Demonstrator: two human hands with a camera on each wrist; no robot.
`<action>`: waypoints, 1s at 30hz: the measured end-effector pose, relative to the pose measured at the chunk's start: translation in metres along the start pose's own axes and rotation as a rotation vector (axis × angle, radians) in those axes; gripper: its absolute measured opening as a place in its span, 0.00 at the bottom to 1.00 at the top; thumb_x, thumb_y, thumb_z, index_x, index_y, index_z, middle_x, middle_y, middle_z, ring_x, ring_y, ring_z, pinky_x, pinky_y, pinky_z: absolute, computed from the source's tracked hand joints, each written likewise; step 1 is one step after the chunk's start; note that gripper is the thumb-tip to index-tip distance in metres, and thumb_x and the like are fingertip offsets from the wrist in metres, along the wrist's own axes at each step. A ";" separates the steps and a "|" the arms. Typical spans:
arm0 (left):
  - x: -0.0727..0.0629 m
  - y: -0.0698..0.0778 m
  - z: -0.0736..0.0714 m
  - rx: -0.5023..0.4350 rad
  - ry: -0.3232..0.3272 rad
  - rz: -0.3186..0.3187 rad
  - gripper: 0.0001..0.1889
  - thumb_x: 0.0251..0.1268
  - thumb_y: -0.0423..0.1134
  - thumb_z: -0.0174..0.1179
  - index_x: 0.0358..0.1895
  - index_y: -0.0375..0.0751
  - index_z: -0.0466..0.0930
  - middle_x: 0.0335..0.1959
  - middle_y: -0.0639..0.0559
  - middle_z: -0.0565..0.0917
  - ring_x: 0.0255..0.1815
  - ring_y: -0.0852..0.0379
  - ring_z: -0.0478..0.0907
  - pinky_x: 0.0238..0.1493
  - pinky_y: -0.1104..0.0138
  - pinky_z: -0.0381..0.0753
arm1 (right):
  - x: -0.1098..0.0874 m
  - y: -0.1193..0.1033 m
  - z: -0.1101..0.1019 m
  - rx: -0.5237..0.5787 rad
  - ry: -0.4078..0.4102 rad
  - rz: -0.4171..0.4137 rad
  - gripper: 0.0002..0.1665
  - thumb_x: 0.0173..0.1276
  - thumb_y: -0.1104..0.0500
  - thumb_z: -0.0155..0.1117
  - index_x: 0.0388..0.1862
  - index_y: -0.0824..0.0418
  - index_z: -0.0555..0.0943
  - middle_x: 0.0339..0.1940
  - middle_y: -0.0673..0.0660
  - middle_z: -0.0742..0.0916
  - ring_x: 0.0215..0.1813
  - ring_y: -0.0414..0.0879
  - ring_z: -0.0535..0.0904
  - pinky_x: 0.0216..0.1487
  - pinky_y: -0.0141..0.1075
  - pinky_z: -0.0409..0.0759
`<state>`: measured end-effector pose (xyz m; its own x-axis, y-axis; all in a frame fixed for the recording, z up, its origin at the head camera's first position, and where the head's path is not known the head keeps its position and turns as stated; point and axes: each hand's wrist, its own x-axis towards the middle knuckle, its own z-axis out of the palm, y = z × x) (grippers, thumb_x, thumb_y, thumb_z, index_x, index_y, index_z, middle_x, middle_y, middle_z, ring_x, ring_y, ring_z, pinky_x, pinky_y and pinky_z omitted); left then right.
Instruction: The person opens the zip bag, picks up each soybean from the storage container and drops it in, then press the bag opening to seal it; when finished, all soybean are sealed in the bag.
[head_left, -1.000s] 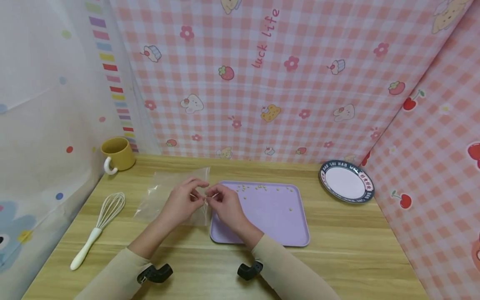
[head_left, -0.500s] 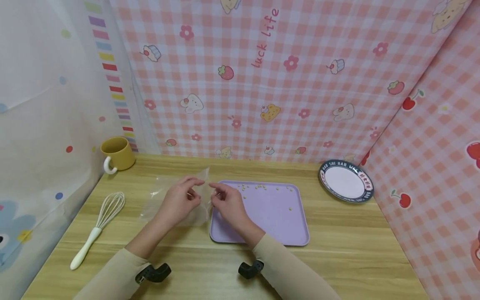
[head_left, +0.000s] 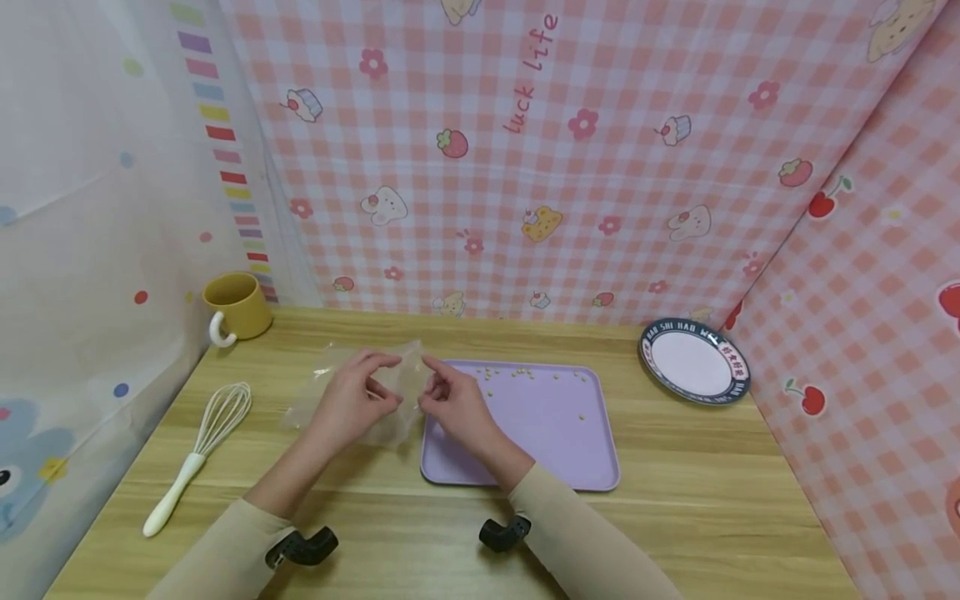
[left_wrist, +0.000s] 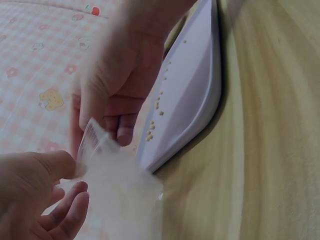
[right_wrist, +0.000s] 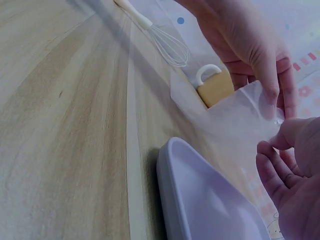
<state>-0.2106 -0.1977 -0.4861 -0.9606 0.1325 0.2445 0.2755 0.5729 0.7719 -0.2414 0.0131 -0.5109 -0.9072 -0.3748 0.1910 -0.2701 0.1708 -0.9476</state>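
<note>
A clear plastic zip bag [head_left: 409, 379] hangs between my two hands, its mouth edge facing right and parted a little. My left hand [head_left: 348, 404] pinches one side of the mouth between thumb and fingers. On the other side, my right hand [head_left: 463, 412] pinches the edge over the left rim of a lilac tray [head_left: 540, 433]. In the left wrist view the bag [left_wrist: 125, 195] droops below the fingertips, and I see nothing inside it. Small yellow beads or grains [left_wrist: 157, 105] lie scattered in the tray, mostly along its far side.
At the left lies a white whisk [head_left: 197, 458], with a mustard mug [head_left: 243, 308] with a white handle behind it. A dark-rimmed plate [head_left: 693, 362] stands at the back right. Patterned cloth [head_left: 525, 183] walls the wooden table's back and sides.
My hands have moved slightly apart, the left one drawing left. The bag's mouth edge, flat and straight before, now bends and gapes between them. Tray and beads stay put.
</note>
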 end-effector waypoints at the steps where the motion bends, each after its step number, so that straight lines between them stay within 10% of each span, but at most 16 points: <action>1: 0.000 0.000 0.001 -0.009 -0.005 -0.006 0.33 0.60 0.22 0.78 0.70 0.32 0.82 0.67 0.41 0.81 0.39 0.53 0.90 0.37 0.67 0.90 | 0.000 0.000 0.000 0.000 -0.017 -0.003 0.41 0.67 0.79 0.69 0.80 0.72 0.73 0.40 0.56 0.85 0.38 0.37 0.82 0.39 0.26 0.82; 20: 0.000 -0.006 -0.006 -0.036 -0.224 0.072 0.41 0.59 0.15 0.71 0.79 0.28 0.73 0.75 0.33 0.76 0.35 0.60 0.84 0.38 0.67 0.87 | 0.001 0.003 -0.009 0.044 -0.214 0.037 0.58 0.67 0.78 0.70 0.92 0.61 0.56 0.42 0.55 0.82 0.41 0.40 0.81 0.42 0.29 0.82; 30: -0.003 -0.006 -0.011 0.059 -0.161 0.019 0.45 0.57 0.18 0.71 0.82 0.28 0.68 0.81 0.32 0.69 0.34 0.61 0.84 0.35 0.67 0.86 | 0.006 0.008 -0.015 -0.017 -0.251 0.039 0.58 0.64 0.79 0.68 0.92 0.64 0.57 0.41 0.55 0.82 0.40 0.40 0.80 0.42 0.29 0.81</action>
<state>-0.2087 -0.2103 -0.4845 -0.9503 0.2685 0.1577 0.2952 0.6152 0.7310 -0.2543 0.0261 -0.5131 -0.8093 -0.5816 0.0828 -0.2439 0.2044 -0.9480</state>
